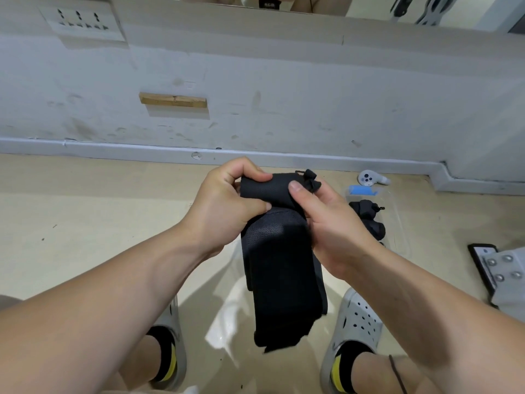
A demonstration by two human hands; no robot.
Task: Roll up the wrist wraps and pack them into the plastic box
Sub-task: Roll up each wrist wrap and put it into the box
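Note:
A long black wrist wrap point(281, 268) hangs in the air above the floor, its top end partly rolled. My left hand point(224, 206) pinches the left side of the rolled end between thumb and fingers. My right hand point(332, 223) grips the right side, thumb on top of the roll. The loose tail dangles down between my feet. On the floor to the right lies a clear plastic box point(397, 217) with a rolled black wrap point(369, 217) inside it and a blue piece point(362, 191) at its far end.
A white controller point(369, 177) lies on the floor by the wall, beyond the box. A black-edged grey device with metal studs point(497, 268) sits at the right. My feet in grey clogs point(355, 325) stand below. The white wall and baseboard point(113, 147) run close ahead.

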